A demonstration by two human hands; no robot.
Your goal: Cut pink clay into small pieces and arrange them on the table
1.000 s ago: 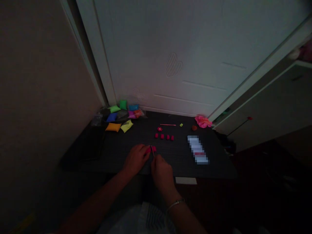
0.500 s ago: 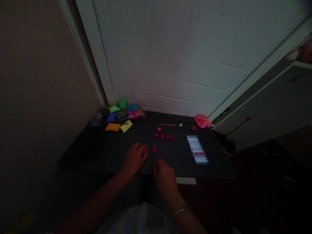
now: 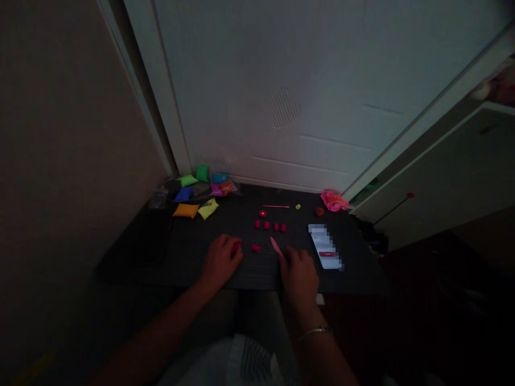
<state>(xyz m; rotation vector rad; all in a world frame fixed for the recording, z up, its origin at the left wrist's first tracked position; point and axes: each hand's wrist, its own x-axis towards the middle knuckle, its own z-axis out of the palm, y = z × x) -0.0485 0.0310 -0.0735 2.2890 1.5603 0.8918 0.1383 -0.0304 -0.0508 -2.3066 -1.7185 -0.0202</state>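
Note:
My left hand point(image 3: 221, 261) rests on the dark tabletop, its fingers closed on a lump of red-pink clay point(image 3: 236, 246). In my right hand point(image 3: 300, 276) is a pink clay knife point(image 3: 276, 246), its blade pointing away to the upper left over the table. Between the hands lies a small cut piece of red-pink clay point(image 3: 256, 248). Farther back stands a row of several similar clay pieces point(image 3: 266, 226). Behind that row sits a small red flower shape point(image 3: 263, 214) with a pale centre.
A pink thin tool point(image 3: 276, 206), a yellow-green bit point(image 3: 298, 206), a brownish ball point(image 3: 319, 212) and a pink flower point(image 3: 335, 200) lie at the back. Right is a phone point(image 3: 326, 252). Coloured clay packets point(image 3: 186, 210) and a dark flat object point(image 3: 151, 241) lie left.
My right hand has moved right with the clay knife, away from the small clay piece between the hands. My left hand has barely moved and keeps the clay lump.

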